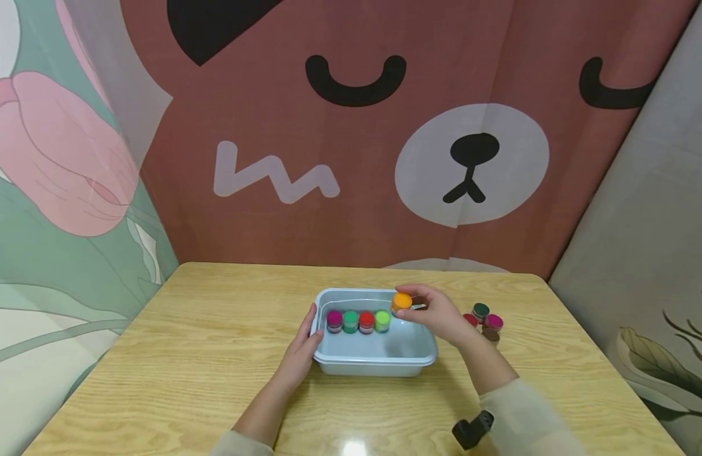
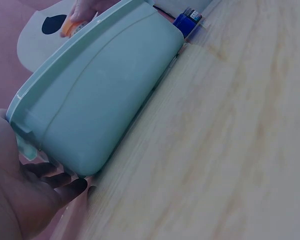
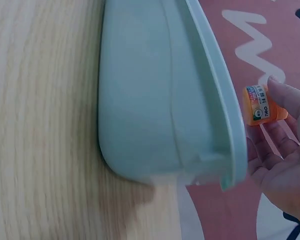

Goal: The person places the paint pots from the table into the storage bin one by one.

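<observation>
A pale blue plastic tub (image 1: pixel 374 369) stands on the table. In it, a row of small paint jars shows purple (image 1: pixel 334 321), green (image 1: pixel 350 322), red (image 1: pixel 366 322) and lime (image 1: pixel 382 321) lids. My left hand (image 1: pixel 298 351) holds the tub's left end, thumb at the rim and fingers along the outer wall, as the left wrist view also shows. Over the tub's back right part, my right hand (image 1: pixel 436 313) pinches an orange paint jar (image 3: pixel 258 105) between thumb and fingers. The jar's printed label faces the camera in the right wrist view, above the rim.
Right of the tub, several more paint jars cluster on the wooden table (image 1: pixel 214 354), with dark green (image 1: pixel 481 310), magenta (image 1: pixel 494 322) and brown (image 1: pixel 490 335) lids. A black device (image 1: pixel 472 430) is at the right sleeve. A bear-printed curtain (image 1: pixel 282 234) hangs behind.
</observation>
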Available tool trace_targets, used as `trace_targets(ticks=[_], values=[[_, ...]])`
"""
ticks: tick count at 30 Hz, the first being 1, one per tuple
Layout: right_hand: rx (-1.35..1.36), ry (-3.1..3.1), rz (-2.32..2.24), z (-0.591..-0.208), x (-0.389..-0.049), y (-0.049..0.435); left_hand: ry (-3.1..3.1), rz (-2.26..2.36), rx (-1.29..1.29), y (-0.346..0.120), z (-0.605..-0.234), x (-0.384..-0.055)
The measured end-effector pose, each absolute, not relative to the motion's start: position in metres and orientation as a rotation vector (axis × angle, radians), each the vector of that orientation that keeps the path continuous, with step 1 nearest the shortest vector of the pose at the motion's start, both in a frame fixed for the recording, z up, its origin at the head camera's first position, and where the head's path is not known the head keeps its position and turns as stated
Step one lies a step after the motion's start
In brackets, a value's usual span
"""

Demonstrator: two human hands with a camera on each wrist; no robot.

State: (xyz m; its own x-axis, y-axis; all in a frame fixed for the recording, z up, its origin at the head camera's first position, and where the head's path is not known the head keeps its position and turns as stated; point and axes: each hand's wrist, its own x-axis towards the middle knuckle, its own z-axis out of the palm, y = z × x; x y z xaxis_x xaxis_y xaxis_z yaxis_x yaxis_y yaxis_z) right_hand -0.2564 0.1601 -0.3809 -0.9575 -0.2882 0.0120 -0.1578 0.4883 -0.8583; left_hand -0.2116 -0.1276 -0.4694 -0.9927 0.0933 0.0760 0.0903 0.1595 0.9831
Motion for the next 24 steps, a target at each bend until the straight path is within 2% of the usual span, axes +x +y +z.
trace_targets(ticks=[24], values=[[-0.624, 2.519, -1.338, -0.405, -0.266, 0.085, 2.396, 2.031, 0.204, -0.128, -0.47, -0.212]])
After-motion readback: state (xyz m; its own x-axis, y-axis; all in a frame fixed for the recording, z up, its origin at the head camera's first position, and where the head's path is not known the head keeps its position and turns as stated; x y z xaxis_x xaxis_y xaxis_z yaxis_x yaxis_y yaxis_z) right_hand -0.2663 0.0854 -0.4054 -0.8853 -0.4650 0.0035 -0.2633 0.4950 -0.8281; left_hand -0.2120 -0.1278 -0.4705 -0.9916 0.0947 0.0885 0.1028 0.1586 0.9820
